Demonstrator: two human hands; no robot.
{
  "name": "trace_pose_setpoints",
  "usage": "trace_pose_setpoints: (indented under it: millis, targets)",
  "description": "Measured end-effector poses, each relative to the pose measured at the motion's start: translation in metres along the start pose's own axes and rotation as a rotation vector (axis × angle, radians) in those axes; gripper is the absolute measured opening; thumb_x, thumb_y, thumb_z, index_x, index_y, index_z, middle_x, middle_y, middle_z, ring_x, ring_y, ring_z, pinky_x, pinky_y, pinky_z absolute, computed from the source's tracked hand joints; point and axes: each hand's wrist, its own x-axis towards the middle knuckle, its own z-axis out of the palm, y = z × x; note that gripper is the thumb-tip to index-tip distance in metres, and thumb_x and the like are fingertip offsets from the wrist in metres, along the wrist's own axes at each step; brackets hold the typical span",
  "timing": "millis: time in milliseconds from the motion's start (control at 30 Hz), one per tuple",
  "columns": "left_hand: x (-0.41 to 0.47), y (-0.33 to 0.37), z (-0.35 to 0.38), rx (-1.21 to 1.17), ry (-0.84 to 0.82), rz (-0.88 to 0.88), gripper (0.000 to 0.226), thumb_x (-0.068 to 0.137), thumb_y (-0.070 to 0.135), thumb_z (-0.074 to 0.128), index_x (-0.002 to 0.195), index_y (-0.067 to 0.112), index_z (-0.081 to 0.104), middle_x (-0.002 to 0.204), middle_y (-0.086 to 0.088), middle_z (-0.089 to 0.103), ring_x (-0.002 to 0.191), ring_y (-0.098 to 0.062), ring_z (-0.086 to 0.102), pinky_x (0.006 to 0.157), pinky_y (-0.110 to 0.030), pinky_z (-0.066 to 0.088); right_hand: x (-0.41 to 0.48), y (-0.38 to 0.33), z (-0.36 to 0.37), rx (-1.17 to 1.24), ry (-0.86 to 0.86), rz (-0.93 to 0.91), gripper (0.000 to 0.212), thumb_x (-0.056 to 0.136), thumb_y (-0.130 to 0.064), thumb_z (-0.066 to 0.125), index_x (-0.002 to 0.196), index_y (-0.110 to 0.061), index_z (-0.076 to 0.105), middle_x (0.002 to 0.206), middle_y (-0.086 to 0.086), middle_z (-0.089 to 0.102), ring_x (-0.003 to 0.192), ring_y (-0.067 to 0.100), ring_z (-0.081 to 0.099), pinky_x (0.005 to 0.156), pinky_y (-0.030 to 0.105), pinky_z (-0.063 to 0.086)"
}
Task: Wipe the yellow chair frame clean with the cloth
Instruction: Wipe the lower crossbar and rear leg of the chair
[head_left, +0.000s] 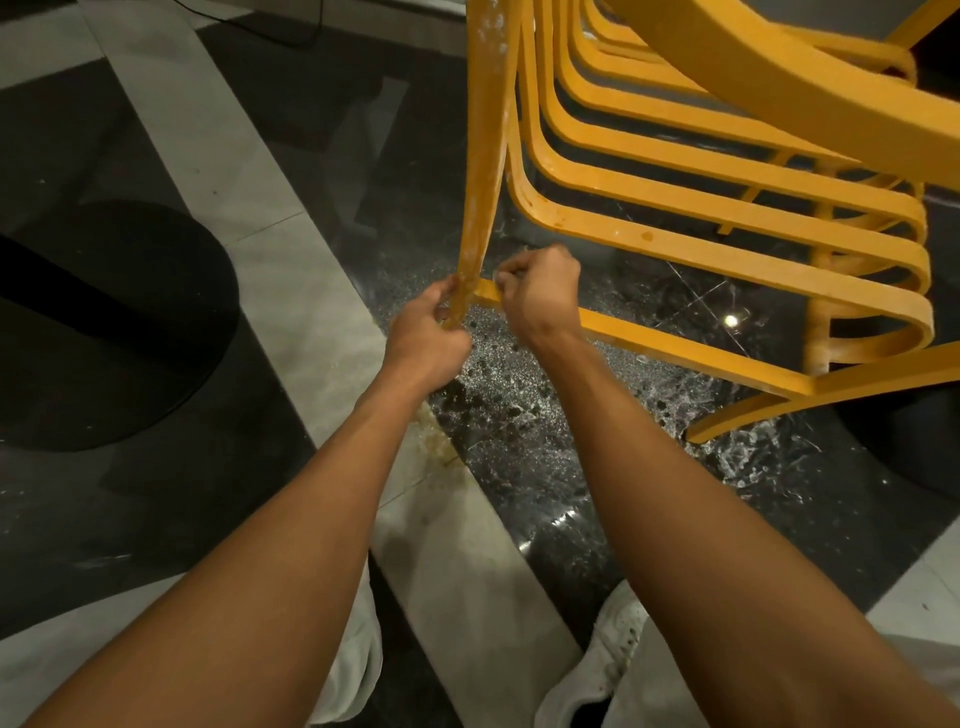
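Looking down from the head camera: a yellow curved-slat metal chair frame (675, 249) stands centre-right, just beyond the arms. The left hand (431, 332) wraps its fingers round the frame's dust-streaked near leg (480, 182). The right hand (540, 291) is fisted at the crossbar joint, and what it holds is hidden. No cloth shows. Most wiping seems left.

Left hand (430, 335) grips the chair frame's (727, 255) leg, right hand (541, 296) just beside.

The yellow chair frame (675, 244) runs off the top and right edges. The left hand (426, 338) wraps the near leg's lower end and hides it. The right hand (540, 296) has its curled fingers turned away, so whether they pinch anything cannot be told. A white shoe (597, 675) sits half under the right forearm.
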Motion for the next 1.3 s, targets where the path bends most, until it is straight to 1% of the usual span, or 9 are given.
trace_pose_setpoints:
  millis: [200, 333, 467, 633, 767, 867, 1000, 1133, 1300]
  targets:
    - [-0.002, 0.002, -0.002, -0.019, -0.013, -0.005, 0.073, 0.092, 0.002, 0.066, 0.151, 0.043, 0.053, 0.147, 0.012, 0.06, 0.117, -0.007, 0.061, 0.066, -0.012, 0.046, -0.027, -0.002, 0.004, -0.146, -0.097, -0.205, 0.015, 0.097, -0.005, 0.064, 0.097, -0.003, 0.079, 0.104, 0.008, 0.048, 0.085, 0.022, 0.055, 0.081, 0.029, 0.051]
    - [-0.004, 0.004, -0.004, -0.019, -0.013, 0.006, 0.074, 0.091, -0.002, 0.064, 0.151, 0.04, 0.054, 0.146, 0.012, 0.06, 0.114, -0.005, 0.061, 0.065, -0.012, 0.047, -0.02, 0.005, -0.011, -0.087, -0.131, -0.064, 0.011, 0.092, -0.006, 0.074, 0.089, -0.01, 0.083, 0.095, 0.006, 0.072, 0.079, 0.017, 0.067, 0.083, 0.034, 0.061]
    - [-0.005, 0.006, -0.004, -0.018, -0.006, 0.01, 0.07, 0.094, -0.003, 0.062, 0.15, 0.038, 0.056, 0.143, 0.009, 0.062, 0.097, 0.003, 0.06, 0.058, -0.008, 0.045, -0.025, 0.009, -0.016, 0.132, 0.004, 0.061, 0.007, 0.094, -0.012, 0.075, 0.092, -0.015, 0.081, 0.088, -0.003, 0.072, 0.072, 0.014, 0.071, 0.066, 0.037, 0.065]
    - [-0.005, 0.009, -0.003, -0.03, 0.024, 0.017, 0.062, 0.097, -0.003, 0.062, 0.147, 0.033, 0.059, 0.14, 0.01, 0.064, 0.115, -0.007, 0.063, 0.072, -0.016, 0.048, -0.022, 0.002, 0.003, 0.052, 0.033, -0.061, 0.027, 0.096, -0.011, 0.07, 0.123, -0.008, 0.073, 0.115, 0.013, 0.068, 0.1, 0.025, 0.068, 0.094, 0.037, 0.06]
    - [-0.006, 0.012, -0.001, -0.034, 0.024, 0.004, 0.06, 0.099, -0.003, 0.062, 0.149, 0.03, 0.057, 0.14, 0.01, 0.062, 0.121, -0.009, 0.06, 0.071, -0.013, 0.05, -0.026, -0.004, 0.012, -0.1, -0.007, -0.179, 0.018, 0.097, -0.008, 0.064, 0.106, -0.005, 0.079, 0.104, 0.018, 0.062, 0.091, 0.035, 0.063, 0.08, 0.041, 0.057]
    - [-0.005, 0.01, 0.001, -0.031, 0.042, -0.011, 0.058, 0.099, -0.003, 0.062, 0.149, 0.026, 0.058, 0.138, 0.009, 0.063, 0.107, -0.001, 0.063, 0.072, -0.016, 0.051, -0.033, -0.004, 0.01, -0.13, -0.029, -0.207, 0.018, 0.097, -0.014, 0.067, 0.109, -0.006, 0.079, 0.111, 0.019, 0.059, 0.103, 0.038, 0.061, 0.085, 0.047, 0.058]
    - [-0.006, 0.016, 0.0, -0.05, 0.048, -0.044, 0.053, 0.098, -0.002, 0.063, 0.145, 0.023, 0.06, 0.124, 0.013, 0.067, 0.117, -0.012, 0.064, 0.082, -0.023, 0.052, -0.035, 0.003, 0.0, -0.166, -0.014, -0.161, 0.013, 0.096, -0.007, 0.067, 0.104, -0.006, 0.078, 0.113, 0.016, 0.059, 0.101, 0.035, 0.062, 0.086, 0.046, 0.059]
    - [-0.01, 0.027, -0.001, -0.051, 0.052, -0.044, 0.052, 0.099, -0.006, 0.057, 0.141, 0.025, 0.062, 0.107, 0.021, 0.069, 0.09, -0.006, 0.066, 0.069, -0.019, 0.05, -0.036, 0.011, -0.011, 0.085, 0.135, 0.002, 0.016, 0.093, -0.011, 0.075, 0.109, -0.011, 0.08, 0.112, 0.009, 0.063, 0.091, 0.019, 0.064, 0.085, 0.03, 0.059]
    - [-0.013, 0.04, -0.007, -0.007, 0.044, -0.025, 0.054, 0.099, -0.002, 0.055, 0.144, 0.027, 0.062, 0.131, 0.01, 0.07, 0.088, -0.004, 0.066, 0.079, -0.032, 0.055, -0.045, -0.003, -0.007, 0.551, 0.171, 0.228, 0.032, 0.09, -0.019, 0.08, 0.121, -0.014, 0.075, 0.107, -0.002, 0.073, 0.1, 0.013, 0.068, 0.091, 0.025, 0.059]
